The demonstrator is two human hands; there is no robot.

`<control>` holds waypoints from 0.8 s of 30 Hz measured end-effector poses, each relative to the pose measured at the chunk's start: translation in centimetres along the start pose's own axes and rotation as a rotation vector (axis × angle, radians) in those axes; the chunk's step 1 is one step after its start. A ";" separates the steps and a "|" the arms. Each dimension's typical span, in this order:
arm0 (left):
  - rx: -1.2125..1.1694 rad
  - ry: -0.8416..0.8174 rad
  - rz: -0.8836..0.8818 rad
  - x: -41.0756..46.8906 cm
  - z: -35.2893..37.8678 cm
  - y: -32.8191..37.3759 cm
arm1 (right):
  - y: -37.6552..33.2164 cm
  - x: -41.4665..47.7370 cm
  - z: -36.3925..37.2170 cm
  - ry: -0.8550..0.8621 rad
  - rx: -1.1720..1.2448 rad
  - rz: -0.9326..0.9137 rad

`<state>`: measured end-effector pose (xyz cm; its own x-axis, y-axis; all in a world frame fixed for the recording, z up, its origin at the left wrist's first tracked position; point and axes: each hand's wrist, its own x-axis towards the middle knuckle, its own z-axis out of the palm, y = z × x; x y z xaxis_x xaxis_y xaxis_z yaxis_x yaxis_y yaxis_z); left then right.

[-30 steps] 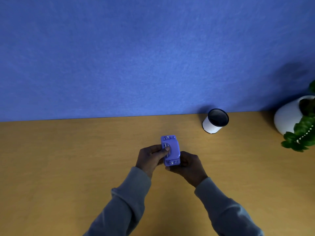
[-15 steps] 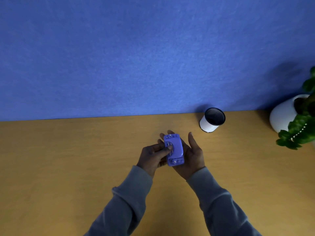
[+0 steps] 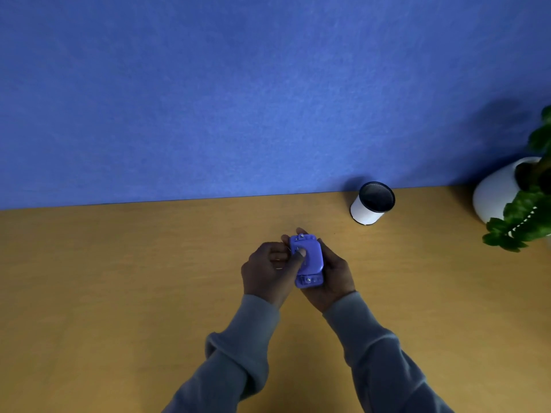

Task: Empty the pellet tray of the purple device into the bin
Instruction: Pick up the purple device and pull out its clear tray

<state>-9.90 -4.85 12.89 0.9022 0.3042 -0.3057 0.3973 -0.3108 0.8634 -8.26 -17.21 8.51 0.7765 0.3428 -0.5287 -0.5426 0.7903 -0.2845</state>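
The purple device (image 3: 308,262) sits just below the centre of the frame, cradled in the right hand (image 3: 334,278), whose palm and fingers wrap under and around its right side, so the underside and far edge are hidden. The left hand (image 3: 268,272) covers its left edge, curled with the thumb pressed on the upper face. Small metal fittings at its top and bottom ends are too fine to make out, and no pellet tray can be told apart. It is a small rounded block, long axis running up the frame, held above the wooden table (image 3: 119,293). The bin (image 3: 372,204), white outside and dark inside, stands apart at upper right against the blue wall (image 3: 238,84). A potted plant (image 3: 518,204) is cut off by the right edge.
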 end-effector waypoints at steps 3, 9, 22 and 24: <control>0.057 0.075 0.124 -1.4 0.8 1.2 | 0.2 -0.1 -0.2 0.005 -0.001 -0.015; 0.256 0.073 0.111 -2.1 2.4 2.2 | 0.9 0.3 -0.7 0.040 -0.002 -0.033; 0.303 -0.033 -0.083 -2.0 2.6 2.2 | 1.6 0.0 -1.0 0.069 0.017 -0.001; 0.302 -0.038 -0.083 -2.1 2.5 2.2 | 1.7 0.0 -1.0 0.069 0.031 0.005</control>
<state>-10.47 -8.45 14.43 0.8681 0.3076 -0.3896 0.4964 -0.5416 0.6784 -9.48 -16.40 7.20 0.7494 0.3118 -0.5841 -0.5355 0.8042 -0.2578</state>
